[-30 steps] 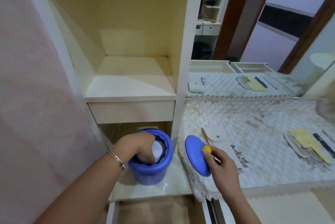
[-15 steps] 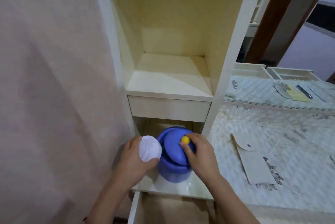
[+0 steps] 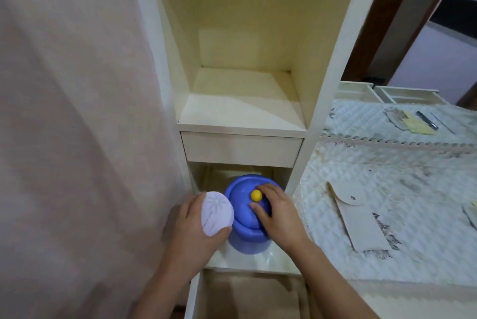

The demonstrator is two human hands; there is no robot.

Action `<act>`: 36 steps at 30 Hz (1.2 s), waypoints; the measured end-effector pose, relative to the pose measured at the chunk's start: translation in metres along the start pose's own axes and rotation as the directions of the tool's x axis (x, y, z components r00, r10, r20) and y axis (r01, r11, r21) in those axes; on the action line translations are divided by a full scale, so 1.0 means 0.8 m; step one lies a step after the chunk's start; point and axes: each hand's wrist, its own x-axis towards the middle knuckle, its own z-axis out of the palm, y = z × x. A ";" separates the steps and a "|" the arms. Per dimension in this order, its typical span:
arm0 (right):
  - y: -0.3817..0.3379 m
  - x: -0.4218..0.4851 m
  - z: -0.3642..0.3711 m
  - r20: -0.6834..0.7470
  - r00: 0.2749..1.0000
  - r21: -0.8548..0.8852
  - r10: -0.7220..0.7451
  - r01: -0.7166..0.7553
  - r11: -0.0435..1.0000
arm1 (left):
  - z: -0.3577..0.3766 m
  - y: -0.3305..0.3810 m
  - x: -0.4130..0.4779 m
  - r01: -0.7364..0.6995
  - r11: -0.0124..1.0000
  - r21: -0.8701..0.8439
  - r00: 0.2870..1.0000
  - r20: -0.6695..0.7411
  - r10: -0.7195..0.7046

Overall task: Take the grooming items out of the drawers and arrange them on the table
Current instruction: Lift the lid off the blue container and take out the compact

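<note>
A blue round container (image 3: 247,241) stands on the low shelf of the cream cabinet. Its blue lid (image 3: 241,205) with a yellow knob (image 3: 256,195) sits on top of it. My right hand (image 3: 277,213) rests on the lid, fingers beside the knob. Just left of the container, my left hand (image 3: 196,231) holds a white round item with a palm pattern (image 3: 216,213). A cream pouch with a snap flap (image 3: 358,218) lies on the quilted table cover (image 3: 402,182) to the right.
A shut drawer (image 3: 241,148) sits above the container, with an empty cubby above it. An open drawer (image 3: 247,295) is below the shelf. A pink curtain (image 3: 72,125) hangs on the left. A mirror at the table's back reflects a yellow comb (image 3: 418,123) and thin tools.
My left hand took the white round item out of the blue container. My right hand brought the lid from the table edge back onto the container. The camera turned left.
</note>
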 end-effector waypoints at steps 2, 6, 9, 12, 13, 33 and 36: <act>0.004 -0.015 -0.007 -0.032 0.999 0.043 0.041 -0.040 0.998 | 0.003 0.017 -0.003 -0.066 0.997 -0.038 0.997 0.034 0.068; 0.034 -0.063 -0.038 -0.184 0.972 0.052 0.144 -0.136 0.989 | 0.034 0.053 -0.018 -0.237 0.960 -0.151 0.945 0.194 0.264; 0.078 -0.113 -0.071 -0.259 0.931 0.015 0.259 -0.264 0.964 | 0.082 0.081 -0.028 -0.305 0.931 -0.201 0.869 0.342 0.358; 0.126 -0.162 -0.107 -0.290 0.877 -0.005 0.383 -0.402 0.916 | 0.138 0.113 -0.036 -0.376 0.901 -0.219 0.792 0.430 0.435; 0.142 -0.176 -0.119 -0.295 0.856 -0.005 0.424 -0.445 0.895 | 0.157 0.125 -0.036 -0.385 0.899 -0.209 0.771 0.464 0.437; 0.457 -0.215 -0.264 -0.278 0.861 -0.286 0.426 -0.498 0.819 | 0.484 0.335 0.026 -0.364 0.926 0.098 0.763 0.602 0.236; 0.467 -0.221 -0.260 -0.332 0.877 -0.281 0.347 -0.443 0.851 | 0.495 0.336 0.028 -0.359 0.927 0.112 0.762 0.608 0.222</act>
